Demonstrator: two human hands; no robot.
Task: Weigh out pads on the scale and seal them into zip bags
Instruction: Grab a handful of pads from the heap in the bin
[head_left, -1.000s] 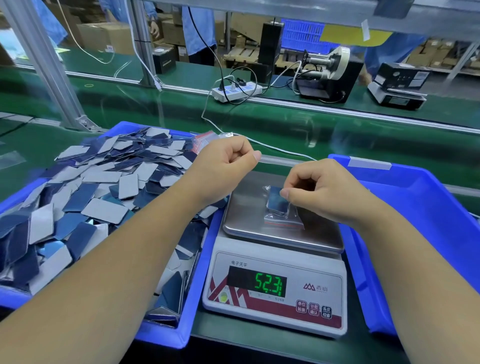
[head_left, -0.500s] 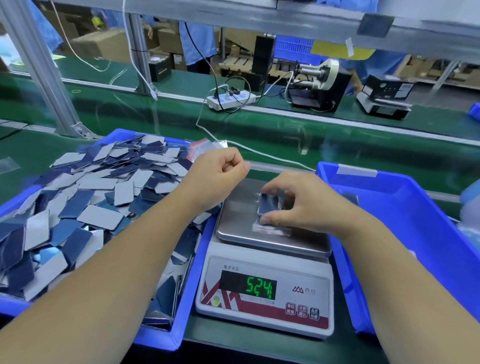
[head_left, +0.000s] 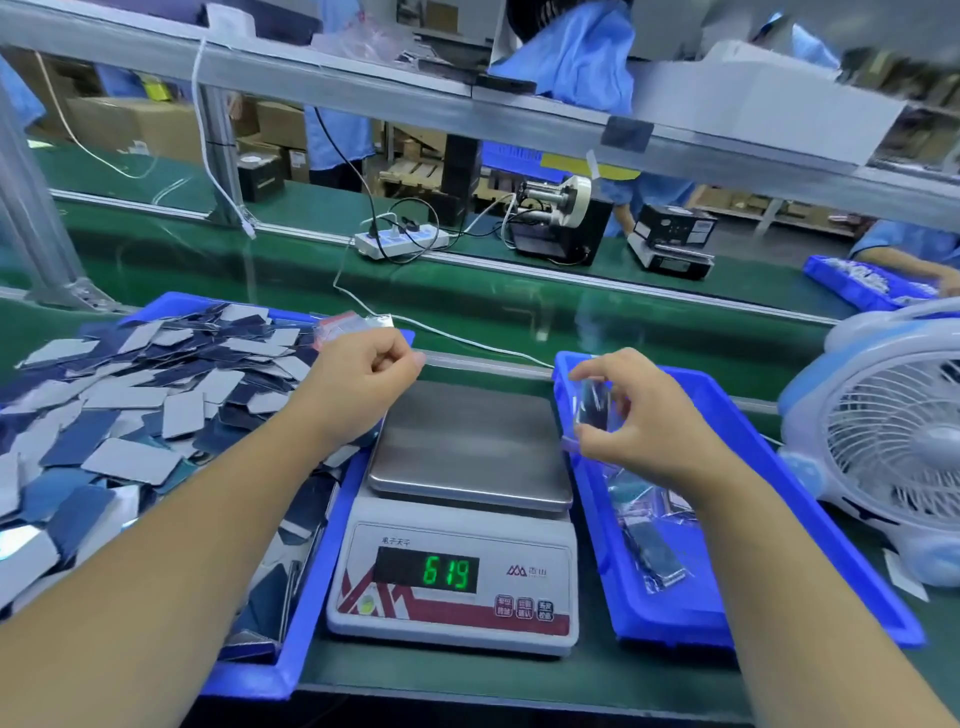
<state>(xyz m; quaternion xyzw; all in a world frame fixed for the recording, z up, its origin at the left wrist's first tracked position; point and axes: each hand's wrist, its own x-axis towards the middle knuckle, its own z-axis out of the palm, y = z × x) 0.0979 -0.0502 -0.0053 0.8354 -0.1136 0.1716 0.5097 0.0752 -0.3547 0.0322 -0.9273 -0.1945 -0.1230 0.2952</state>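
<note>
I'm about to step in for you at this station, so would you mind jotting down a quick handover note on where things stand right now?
Right hand pinches a filled zip bag over the right blue bin. Left hand is curled near the scale; whether it holds anything is unclear.
Scale pan is bare; display reads 619.
Loose pads fill the left bin; another filled bag lies in the right bin.
Left: drop this bag, then weigh and seal the next batch.

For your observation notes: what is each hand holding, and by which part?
The right hand pinches a filled zip bag by its edges, above the blue tray. The left hand is curled; anything in its grip cannot be told.
</note>
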